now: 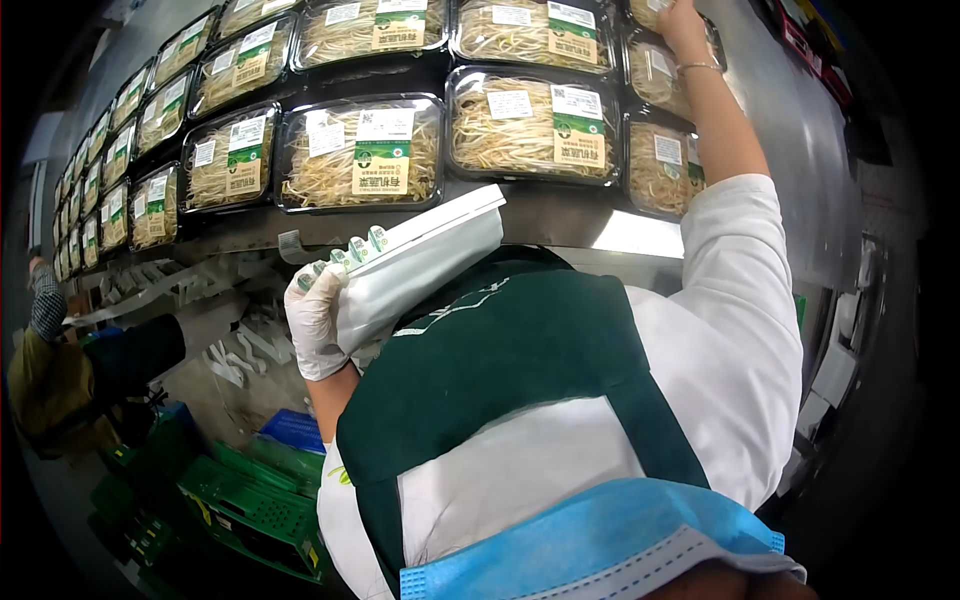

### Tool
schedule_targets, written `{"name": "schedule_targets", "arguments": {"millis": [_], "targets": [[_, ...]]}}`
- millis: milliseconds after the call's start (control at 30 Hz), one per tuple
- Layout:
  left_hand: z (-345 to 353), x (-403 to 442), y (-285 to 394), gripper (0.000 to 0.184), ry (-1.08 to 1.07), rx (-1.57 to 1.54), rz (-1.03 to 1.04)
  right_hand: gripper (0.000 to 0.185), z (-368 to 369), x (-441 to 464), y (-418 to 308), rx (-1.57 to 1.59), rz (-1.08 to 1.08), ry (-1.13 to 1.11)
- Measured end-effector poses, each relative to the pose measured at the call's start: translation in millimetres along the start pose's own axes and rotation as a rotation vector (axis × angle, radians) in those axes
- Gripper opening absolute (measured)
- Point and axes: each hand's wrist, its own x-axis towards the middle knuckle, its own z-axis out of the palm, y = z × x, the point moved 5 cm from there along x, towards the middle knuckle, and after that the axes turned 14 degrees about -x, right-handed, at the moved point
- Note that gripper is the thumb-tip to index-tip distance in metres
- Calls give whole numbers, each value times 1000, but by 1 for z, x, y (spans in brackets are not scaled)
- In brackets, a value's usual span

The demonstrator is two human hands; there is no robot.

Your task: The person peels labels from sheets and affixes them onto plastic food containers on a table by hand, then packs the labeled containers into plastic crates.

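Steel worktop [785, 130] is carrying sprout trays [362, 165], nearest ones already labelled; we are gripping a label sheet [425, 265] in our left hand [318, 322], right hand [685, 30] at the top-right tray [646, 14], its grip and remaining work unclear.

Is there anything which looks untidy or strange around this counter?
Yes. White strips lie scattered at left, below the metal counter, resembling litter. Also, the left hand wears a white glove, while the right hand looks bare.

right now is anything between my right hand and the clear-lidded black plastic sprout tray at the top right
Nothing visible: the bare right hand overlaps the sprout tray in view, though whether they touch is unclear at the picture's edge.
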Motion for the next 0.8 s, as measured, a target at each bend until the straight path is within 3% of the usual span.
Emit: {"name": "schedule_targets", "arguments": {"millis": [167, 233, 300, 367, 400, 467, 567, 600, 700, 767, 800], "targets": [[-7, -7, 5, 7, 82, -22, 13, 84, 3, 20, 45, -436, 47, 8], [-12, -10, 7, 8, 117, -35, 17, 74, 2, 35, 29, -440, 86, 35], [-8, -11, 10, 9, 117, -38, 22, 67, 31, 54, -15, 260, -132, -376], [-2, -10, 15, 11, 111, -44, 29, 51, 55, 60, -78, 197, -105, -377], [0, -11, 19, 12, 83, -35, 61, 37, 39, 37, -119, 309, -205, -283], [-3, -15, 27, 15, 53, 3, 111, 34, 15, 5, -167, 429, -319, -194], [-10, -22, 31, 14, 22, 55, 106, 29, 1, -9, -192, -169, -436, 114], [-15, -25, 32, 6, -24, 126, 121, 29, -20, -18, -191, -235, -470, 87], [4, -32, 48, 11, -2, 166, 126, 26, -14, -9, -170, -601, -539, 40], [-3, -20, 58, 18, -108, 276, 193, 25, -7, 4, -171, -74, -416, 138], [-5, -14, 60, 17, -113, 276, 172, 24, -33, -30, -206, 158, -408, -89]]}}
